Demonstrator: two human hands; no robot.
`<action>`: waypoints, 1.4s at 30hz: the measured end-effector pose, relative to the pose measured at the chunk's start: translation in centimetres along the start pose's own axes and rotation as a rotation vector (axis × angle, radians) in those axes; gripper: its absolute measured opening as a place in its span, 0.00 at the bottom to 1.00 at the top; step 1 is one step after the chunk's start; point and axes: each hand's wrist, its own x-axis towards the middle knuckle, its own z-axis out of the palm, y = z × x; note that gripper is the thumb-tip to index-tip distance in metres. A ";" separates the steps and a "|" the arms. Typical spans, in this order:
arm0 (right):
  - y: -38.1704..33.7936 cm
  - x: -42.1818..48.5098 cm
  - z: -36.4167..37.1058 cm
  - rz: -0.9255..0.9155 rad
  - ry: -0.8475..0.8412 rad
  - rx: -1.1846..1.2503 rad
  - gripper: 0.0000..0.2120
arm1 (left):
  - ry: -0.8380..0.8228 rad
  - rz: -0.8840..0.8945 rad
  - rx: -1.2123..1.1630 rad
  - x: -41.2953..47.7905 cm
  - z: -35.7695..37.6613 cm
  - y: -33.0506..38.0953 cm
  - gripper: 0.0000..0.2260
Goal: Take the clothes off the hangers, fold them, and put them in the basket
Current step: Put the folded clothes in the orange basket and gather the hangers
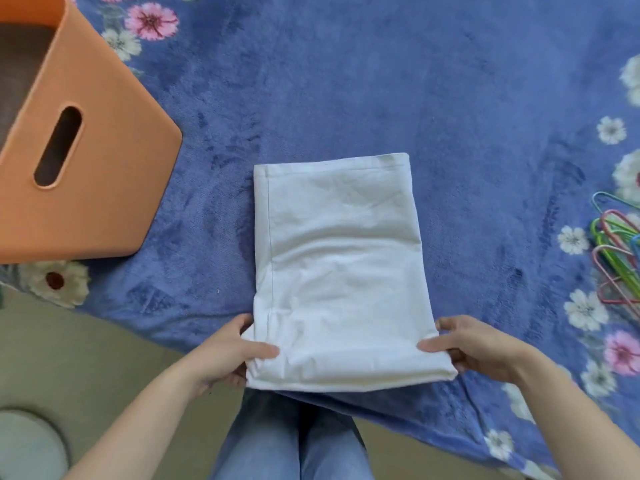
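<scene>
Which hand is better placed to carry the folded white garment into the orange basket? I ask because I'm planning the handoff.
Left, probably. The left hand grips the white garment at its near left corner, on the orange basket side. The right hand holds the opposite corner, toward the hangers.

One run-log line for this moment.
fold | white garment on blue blanket | left hand, right hand grip near corners | orange basket left | hangers right
</scene>
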 end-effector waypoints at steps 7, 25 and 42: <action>-6.7 -1.6 -0.8 -0.344 0.077 0.488 0.19 | 0.018 0.246 -0.428 -1.2 -1.2 5.9 0.12; -15.4 4.7 -1.1 -0.705 0.533 0.254 0.08 | 0.595 0.656 -0.155 6.2 -2.0 13.2 0.06; -14.4 12.2 3.7 -0.815 1.017 -1.075 0.27 | 0.977 0.851 1.101 14.7 2.6 12.4 0.27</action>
